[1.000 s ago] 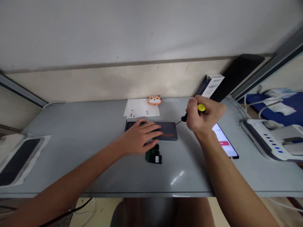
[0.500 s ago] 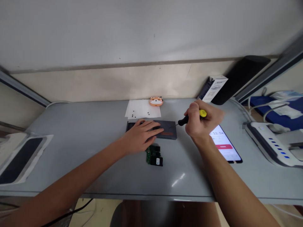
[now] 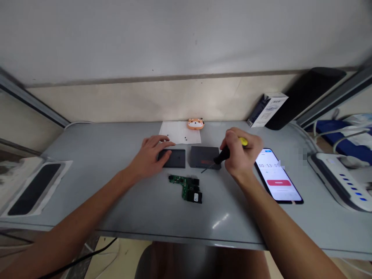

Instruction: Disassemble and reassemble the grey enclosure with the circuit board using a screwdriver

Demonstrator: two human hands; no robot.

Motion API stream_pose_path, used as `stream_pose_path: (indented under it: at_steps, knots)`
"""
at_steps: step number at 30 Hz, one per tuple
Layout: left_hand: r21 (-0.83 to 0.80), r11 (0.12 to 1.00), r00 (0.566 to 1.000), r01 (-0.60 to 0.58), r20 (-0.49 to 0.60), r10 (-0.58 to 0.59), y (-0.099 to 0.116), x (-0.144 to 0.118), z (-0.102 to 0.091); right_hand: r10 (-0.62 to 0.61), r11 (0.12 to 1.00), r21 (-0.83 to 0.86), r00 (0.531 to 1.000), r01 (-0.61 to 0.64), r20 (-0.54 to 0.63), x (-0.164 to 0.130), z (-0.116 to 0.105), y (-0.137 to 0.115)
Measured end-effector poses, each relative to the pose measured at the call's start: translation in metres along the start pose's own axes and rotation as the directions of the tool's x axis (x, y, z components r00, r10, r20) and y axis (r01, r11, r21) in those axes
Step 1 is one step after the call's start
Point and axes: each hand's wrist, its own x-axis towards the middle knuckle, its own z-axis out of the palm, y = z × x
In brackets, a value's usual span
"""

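My left hand (image 3: pixel 152 157) lies over the left end of a flat dark grey casing part (image 3: pixel 176 159), fingers stretched out, thumb and fingertips touching it. To its right, across a narrow gap, stands a boxier dark grey casing part (image 3: pixel 200 154) with an orange-brown marking and slots along its front. My right hand (image 3: pixel 240 153) is closed around a screwdriver (image 3: pixel 222 156) with a black handle and yellow end. Its thin shaft slants down left, its tip in front of the boxy part's near edge. Nearer to me lies a green circuit board (image 3: pixel 185 188) with black connectors.
Behind the casing, white paper (image 3: pixel 174 131) carries several tiny dark screws and an orange animal-faced case (image 3: pixel 195 124). At right are a phone (image 3: pixel 279 182) showing a timer and a power strip (image 3: pixel 343 182). A carton (image 3: pixel 267 110) leans at the back; another dark device (image 3: pixel 35 189) lies left.
The casing has come apart into two pieces with a gap between them. My left hand has shifted left with the flat part. The screwdriver tip has moved left and nearer to me.
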Motion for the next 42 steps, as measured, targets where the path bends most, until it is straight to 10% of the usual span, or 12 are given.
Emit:
stream_pose_path:
  at_steps: [21,32,42]
  knots:
    - [-0.294,0.922,0.96,0.251,-0.048,-0.276,-0.014,-0.004,0.02,-0.292,0.956,0.124,0.903,0.266,0.316,-0.023,0.016,-0.017]
    - [-0.365,0.848,0.903,0.385,-0.04,-0.427,-0.01,-0.007,0.015,-0.389,0.921,0.136,0.884,0.365,0.259,-0.024,0.021,-0.021]
    - [-0.353,0.866,0.905,0.354,-0.103,-0.412,-0.009,-0.009,0.014,-0.1,0.994,-0.033,0.995,0.1,-0.002,-0.009,0.003,-0.009]
